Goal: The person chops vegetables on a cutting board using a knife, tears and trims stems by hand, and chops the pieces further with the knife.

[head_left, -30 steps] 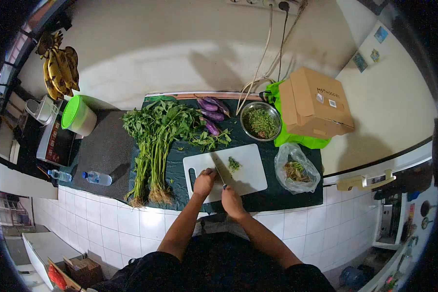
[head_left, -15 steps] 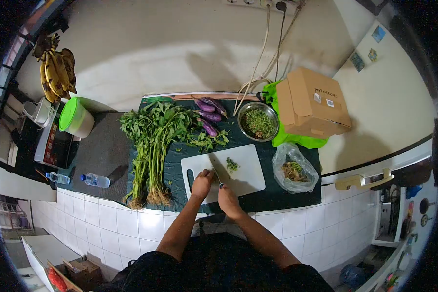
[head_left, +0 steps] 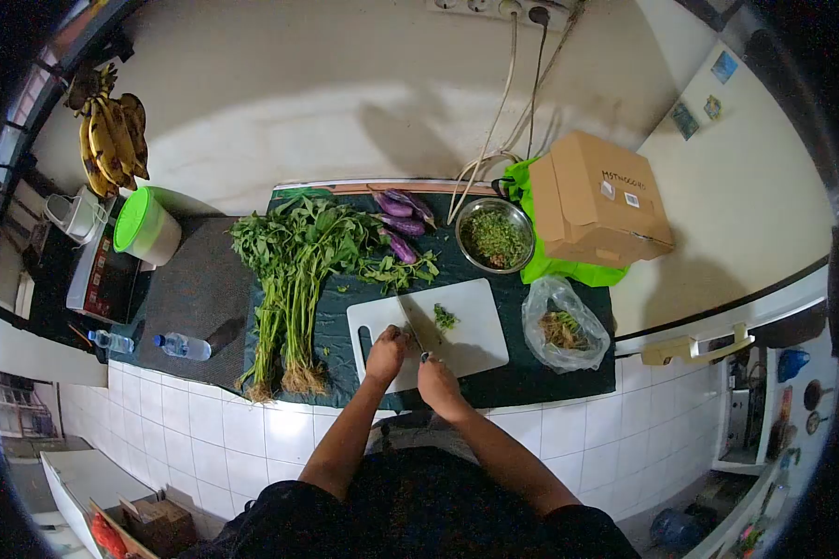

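Observation:
My right hand [head_left: 439,382] is wrapped round the handle of a knife [head_left: 410,323], its blade pointing away from me over a white cutting board [head_left: 480,321]. Close beside the blade, my left hand [head_left: 386,352] is closed, fingertips bunched on the board's left part; whatever they hold is too small to make out. A little heap of chopped greens [head_left: 445,317] lies on the board to the right of the blade. Left of the board stretches a large bunch of leafy greens [head_left: 298,279], roots toward me. Several purple eggplants [head_left: 401,224] lie behind the board.
At the back right stands a metal bowl [head_left: 529,228] of chopped greens, next to a cardboard box [head_left: 597,200]. A plastic bag [head_left: 569,349] with root trimmings sits right of the board. Water bottles [head_left: 185,347] and a green-lidded bucket [head_left: 154,233] are at the left.
Both hands stay at nearly the same spot over the board. The knife and my right hand have shifted only very slightly.

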Motion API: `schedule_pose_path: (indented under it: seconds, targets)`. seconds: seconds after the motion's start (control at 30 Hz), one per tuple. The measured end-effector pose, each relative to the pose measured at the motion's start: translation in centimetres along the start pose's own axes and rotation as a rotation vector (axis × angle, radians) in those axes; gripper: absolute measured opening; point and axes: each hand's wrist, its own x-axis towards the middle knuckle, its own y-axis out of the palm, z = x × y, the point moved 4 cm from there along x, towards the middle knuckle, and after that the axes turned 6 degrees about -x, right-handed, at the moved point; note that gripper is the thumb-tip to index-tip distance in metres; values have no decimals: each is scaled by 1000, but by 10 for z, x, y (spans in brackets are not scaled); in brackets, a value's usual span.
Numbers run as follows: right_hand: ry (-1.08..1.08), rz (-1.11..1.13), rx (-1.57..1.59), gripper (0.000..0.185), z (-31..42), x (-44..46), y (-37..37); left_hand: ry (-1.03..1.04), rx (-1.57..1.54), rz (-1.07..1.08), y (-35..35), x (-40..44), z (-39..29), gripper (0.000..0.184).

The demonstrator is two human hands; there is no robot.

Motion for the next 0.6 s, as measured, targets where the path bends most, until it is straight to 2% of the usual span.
schedule_pose_path:
  seconds: [0.2,0.33,0.53,0.6]
  targets:
    - [82,57,23,29,-6,-9,19,34,-5,-33,0,-1,3,17]
    - [111,13,7,29,-7,-5,17,-2,-43,10,-6,3,-2,21]
    - [-38,-10,-66,29,-3,-2,17,-1,2,42,1,1,5,24]
    - [57,52,26,28,1,-10,17,-2,55,54,6,-2,10,25]
